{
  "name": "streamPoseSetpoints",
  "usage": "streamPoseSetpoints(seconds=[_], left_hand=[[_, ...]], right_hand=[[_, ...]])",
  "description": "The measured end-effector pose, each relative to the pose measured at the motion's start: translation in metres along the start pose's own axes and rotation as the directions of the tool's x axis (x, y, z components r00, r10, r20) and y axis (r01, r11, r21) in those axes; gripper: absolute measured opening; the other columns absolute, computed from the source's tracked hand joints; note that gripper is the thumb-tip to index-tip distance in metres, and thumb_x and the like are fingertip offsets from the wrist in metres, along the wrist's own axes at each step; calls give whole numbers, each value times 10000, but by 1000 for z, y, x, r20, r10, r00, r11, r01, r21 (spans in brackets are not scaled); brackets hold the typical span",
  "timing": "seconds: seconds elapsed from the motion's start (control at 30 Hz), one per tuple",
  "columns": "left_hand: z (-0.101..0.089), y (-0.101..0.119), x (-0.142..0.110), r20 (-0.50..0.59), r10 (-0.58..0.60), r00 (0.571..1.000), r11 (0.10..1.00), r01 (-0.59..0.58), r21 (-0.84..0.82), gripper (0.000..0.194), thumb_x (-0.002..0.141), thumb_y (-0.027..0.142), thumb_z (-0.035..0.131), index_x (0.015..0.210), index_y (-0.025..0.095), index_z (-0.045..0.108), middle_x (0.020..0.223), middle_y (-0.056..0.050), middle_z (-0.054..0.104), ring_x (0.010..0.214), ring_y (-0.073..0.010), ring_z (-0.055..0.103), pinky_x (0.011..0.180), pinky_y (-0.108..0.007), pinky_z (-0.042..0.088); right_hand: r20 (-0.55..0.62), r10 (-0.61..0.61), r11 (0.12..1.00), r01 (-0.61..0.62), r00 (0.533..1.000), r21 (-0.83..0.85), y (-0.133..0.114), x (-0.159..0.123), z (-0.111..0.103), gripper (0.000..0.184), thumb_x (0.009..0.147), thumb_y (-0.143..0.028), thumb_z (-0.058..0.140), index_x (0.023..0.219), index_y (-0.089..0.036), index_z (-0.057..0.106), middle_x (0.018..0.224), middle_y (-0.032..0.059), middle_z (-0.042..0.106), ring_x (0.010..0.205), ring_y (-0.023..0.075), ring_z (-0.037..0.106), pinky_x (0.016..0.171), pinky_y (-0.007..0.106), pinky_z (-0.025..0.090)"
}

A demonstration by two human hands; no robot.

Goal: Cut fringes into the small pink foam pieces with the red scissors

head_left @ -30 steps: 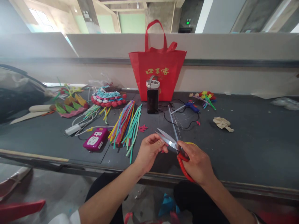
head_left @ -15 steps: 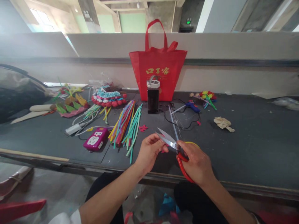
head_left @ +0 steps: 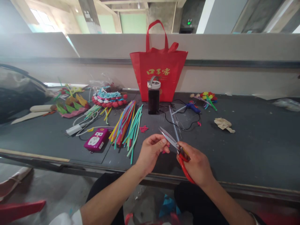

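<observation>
1. Because the scissors point(head_left: 173, 142) slant in so close to the left hand point(head_left: 152, 151), I would make any cut here short and slow, with the fingertips tucked back out of the blades' path.
2. The step, as I read it, is snipping a small pink piece point(head_left: 164, 152). It shows at the left fingertips, above the near part of the worktop point(head_left: 253, 150). From my end the detail is too small to be sure how much of it sits inside the pinch.
3. I would hold the piece square to the blades and cut nearer the pivot than the points, where control should be better and the piece less likely to slip or fold.
4. The left hand's grip is drawn in to a pinch, thumb against forefinger, apparently on that pink piece, with the other fingers curled beneath.
5. The right hand point(head_left: 198, 161) has its grip wrapped round the red handles, the thumb lying up by the pivot. I see the blades almost together, their points angled up past the left fingertips.
6. I would let offcuts drop clear of the bundle of coloured strips point(head_left: 126, 125). The little heap of pink bits point(head_left: 143, 128) lies just beside it, beyond the left hand, and looks a sensible gathering spot.
</observation>
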State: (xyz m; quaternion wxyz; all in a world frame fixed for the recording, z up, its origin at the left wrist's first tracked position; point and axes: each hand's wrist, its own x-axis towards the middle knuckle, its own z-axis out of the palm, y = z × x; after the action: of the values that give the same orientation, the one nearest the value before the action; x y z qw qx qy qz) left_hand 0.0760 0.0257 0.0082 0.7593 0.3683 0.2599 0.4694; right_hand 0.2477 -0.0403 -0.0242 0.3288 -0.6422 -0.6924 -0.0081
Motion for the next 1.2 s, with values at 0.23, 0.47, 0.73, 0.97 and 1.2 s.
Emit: streamPoseSetpoints(seconds=[0.23,0.47,0.73,0.97,1.2], left_hand=[[-1,-1,1,-4,17,1000,999,-17,-40,213,703,246,786,793,132,631,668,1,644,542,-103,587,591,-258,456],[0,-1,1,-14,9,1000,999,-9,-36,220,703,248,784,784,131,616,671,2,642,544,-106,589,594,-258,454],[1,1,0,-22,-5,1000,1000,4,-20,192,722,237,771,763,132,615,694,-16,664,549,-102,592,578,-238,436],[-1,0,1,21,-17,1000,1000,16,11,188,729,270,772,837,147,679,786,-23,657,633,-104,585,645,-254,447],[5,-5,-1,70,22,997,997,-27,72,138,710,270,785,789,177,720,952,-22,611,786,-113,535,682,-234,397]], right_hand=[[18,10,997,-8,1000,-79,-7,5,-6,378,768,-164,572,1132,-261,609,949,22,679,889,207,629,720,306,501],[-12,-58,986,55,998,-160,-6,5,-8,382,774,-154,549,1141,-233,621,911,39,693,810,207,627,723,322,513],[0,-75,991,74,997,-113,-2,2,-6,376,805,-135,515,1152,-222,632,942,33,730,755,173,663,711,289,514],[62,239,912,-246,969,329,-11,9,-8,274,826,-324,612,1083,-232,641,720,-10,671,596,138,613,599,253,495],[351,369,329,-474,861,817,-36,26,-23,524,751,-434,719,1189,-218,530,708,-24,655,452,90,514,414,204,418]])
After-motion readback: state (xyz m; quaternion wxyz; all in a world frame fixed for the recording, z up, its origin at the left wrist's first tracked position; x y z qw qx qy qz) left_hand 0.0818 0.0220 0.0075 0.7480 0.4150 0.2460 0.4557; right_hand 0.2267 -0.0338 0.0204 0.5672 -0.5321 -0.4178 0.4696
